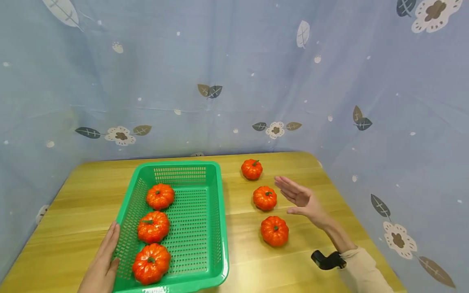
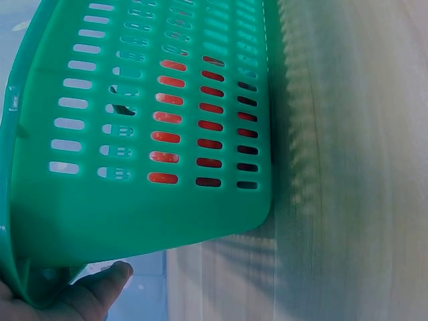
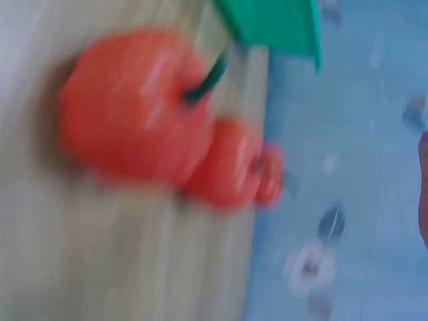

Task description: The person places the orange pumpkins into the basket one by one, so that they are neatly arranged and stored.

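My left hand (image 1: 99,262) rests against the left side of a green plastic basket (image 1: 222,211), fingers straight along its rim. In the left wrist view, a digit (image 2: 107,284) shows beside the basket's corner. Three orange-red pumpkins stand in a row inside the basket: a far one (image 1: 160,196), a middle one (image 1: 154,227) and a near one (image 1: 152,263). My right hand (image 1: 302,200) hovers right of three more pumpkins on the table, fingers extended, thumb apart, holding nothing. These are a near pumpkin (image 1: 275,231), a middle pumpkin (image 1: 265,198) and a far pumpkin (image 1: 251,169).
The wooden table (image 1: 249,268) carries the basket and the loose pumpkins. Behind it and along the right hangs a blue curtain (image 1: 176,61) with flowers and leaves. A black strap (image 1: 326,260) sits at the right wrist, by a pale sleeve (image 1: 364,270).
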`<state>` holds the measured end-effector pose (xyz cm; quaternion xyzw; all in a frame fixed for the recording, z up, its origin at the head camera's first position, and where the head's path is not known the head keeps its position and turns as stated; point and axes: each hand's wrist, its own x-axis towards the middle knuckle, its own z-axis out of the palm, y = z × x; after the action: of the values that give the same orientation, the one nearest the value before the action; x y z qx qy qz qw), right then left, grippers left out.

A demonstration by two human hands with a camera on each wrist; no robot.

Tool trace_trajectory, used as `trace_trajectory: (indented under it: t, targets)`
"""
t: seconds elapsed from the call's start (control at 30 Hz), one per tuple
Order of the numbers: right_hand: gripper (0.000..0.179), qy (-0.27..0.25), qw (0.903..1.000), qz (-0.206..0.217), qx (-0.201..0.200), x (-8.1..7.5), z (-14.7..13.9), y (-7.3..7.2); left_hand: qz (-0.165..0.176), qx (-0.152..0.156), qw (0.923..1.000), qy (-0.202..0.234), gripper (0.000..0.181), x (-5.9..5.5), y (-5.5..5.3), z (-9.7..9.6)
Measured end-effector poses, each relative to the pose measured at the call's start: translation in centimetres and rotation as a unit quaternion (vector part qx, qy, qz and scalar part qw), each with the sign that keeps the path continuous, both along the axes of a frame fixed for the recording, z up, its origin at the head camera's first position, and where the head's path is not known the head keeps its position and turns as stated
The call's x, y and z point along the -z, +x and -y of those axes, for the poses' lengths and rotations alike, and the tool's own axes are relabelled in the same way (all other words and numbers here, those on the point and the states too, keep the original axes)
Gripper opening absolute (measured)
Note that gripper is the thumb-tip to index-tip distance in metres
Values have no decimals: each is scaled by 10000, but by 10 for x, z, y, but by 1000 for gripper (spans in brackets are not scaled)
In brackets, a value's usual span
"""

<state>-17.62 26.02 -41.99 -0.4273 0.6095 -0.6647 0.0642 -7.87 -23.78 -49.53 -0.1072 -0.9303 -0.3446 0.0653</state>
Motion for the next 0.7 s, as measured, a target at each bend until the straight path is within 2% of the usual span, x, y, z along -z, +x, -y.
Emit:
trace_trajectory:
  t: [0.17,0.3,0.4,0.53,0.7]
  targets:
    - [74,-94,9995,276,103,18,-49,21,-328,60,9994,19,83,2,-2,6]
    - [78,-258,9968,758,30,47,-70,36,-561,281,9980,5,85,9,-4,14]
    - [81,-200,9932,1148,33,69,-78,45,-499,478,9976,24,84,14,-5,19]
    - [86,173,9873,1570,176,91,-80,47,-391,476,9981,-45,83,19,-4,21]
    - [91,719,9772,1929,528,104,-76,42,-343,466,9983,-104,81,21,-7,19]
